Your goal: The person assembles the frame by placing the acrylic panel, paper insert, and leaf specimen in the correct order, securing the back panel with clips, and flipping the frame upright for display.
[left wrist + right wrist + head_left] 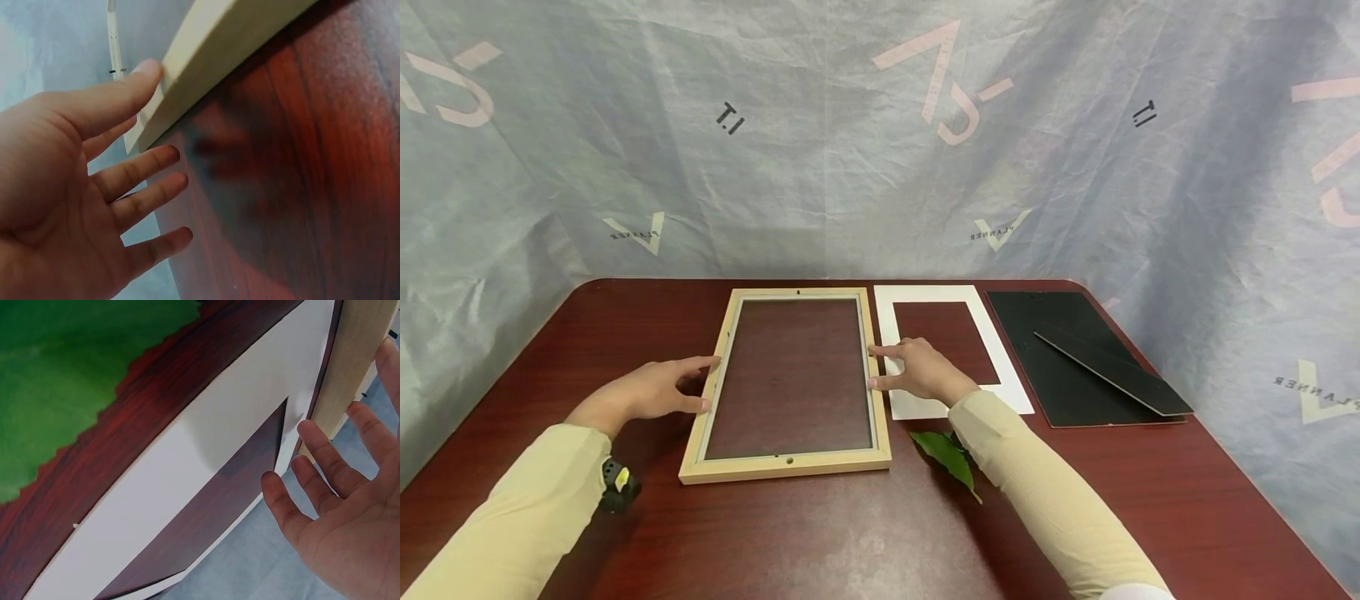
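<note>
A light wooden picture frame (835, 463) lies flat on the table, its inner side facing up; a see-through pane appears to fill its opening. At its left rail is my left hand (658, 390), thumb and index fingertip touching the wood. In the left wrist view, the other fingers of the left hand (69, 181) are spread loosely. My right hand (925, 369) touches the right rail with its fingertips, reaching over a white mat (917, 293) with a rectangular window. Relaxed, spread fingers show on the right hand (350, 506) in the right wrist view.
A green leaf (947, 454) lies below the mat, near my right forearm. Farther right is a black backing board (1037, 333) with its stand flap (1112, 371) tilted up. The reddish-brown table (820, 542) ends at a printed grey cloth (820, 183) behind.
</note>
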`<move>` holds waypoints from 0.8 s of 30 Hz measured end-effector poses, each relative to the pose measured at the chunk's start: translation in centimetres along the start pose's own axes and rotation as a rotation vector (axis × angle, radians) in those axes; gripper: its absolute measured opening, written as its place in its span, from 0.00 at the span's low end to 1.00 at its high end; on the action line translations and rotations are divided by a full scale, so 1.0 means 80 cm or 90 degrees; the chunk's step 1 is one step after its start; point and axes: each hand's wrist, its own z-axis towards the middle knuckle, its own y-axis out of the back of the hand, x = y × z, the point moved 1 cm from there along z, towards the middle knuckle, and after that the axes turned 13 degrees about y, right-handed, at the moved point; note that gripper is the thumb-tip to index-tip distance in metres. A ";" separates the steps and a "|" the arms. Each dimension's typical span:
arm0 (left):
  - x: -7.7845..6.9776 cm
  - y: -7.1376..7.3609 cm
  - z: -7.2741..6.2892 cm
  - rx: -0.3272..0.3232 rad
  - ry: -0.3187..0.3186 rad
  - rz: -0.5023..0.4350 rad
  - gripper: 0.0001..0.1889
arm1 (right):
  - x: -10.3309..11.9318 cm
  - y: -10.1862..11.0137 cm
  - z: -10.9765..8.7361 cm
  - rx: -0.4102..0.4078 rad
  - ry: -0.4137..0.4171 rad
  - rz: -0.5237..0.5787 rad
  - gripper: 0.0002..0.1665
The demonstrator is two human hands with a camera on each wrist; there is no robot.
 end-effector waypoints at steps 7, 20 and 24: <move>0.004 -0.004 0.001 0.012 -0.002 -0.003 0.38 | 0.001 0.001 -0.001 0.000 -0.001 0.004 0.40; 0.010 -0.008 0.004 0.049 0.029 -0.028 0.43 | 0.002 0.001 -0.002 -0.001 0.003 0.006 0.40; 0.006 -0.007 0.005 0.051 0.024 -0.028 0.42 | 0.002 0.001 -0.003 -0.003 -0.003 0.009 0.40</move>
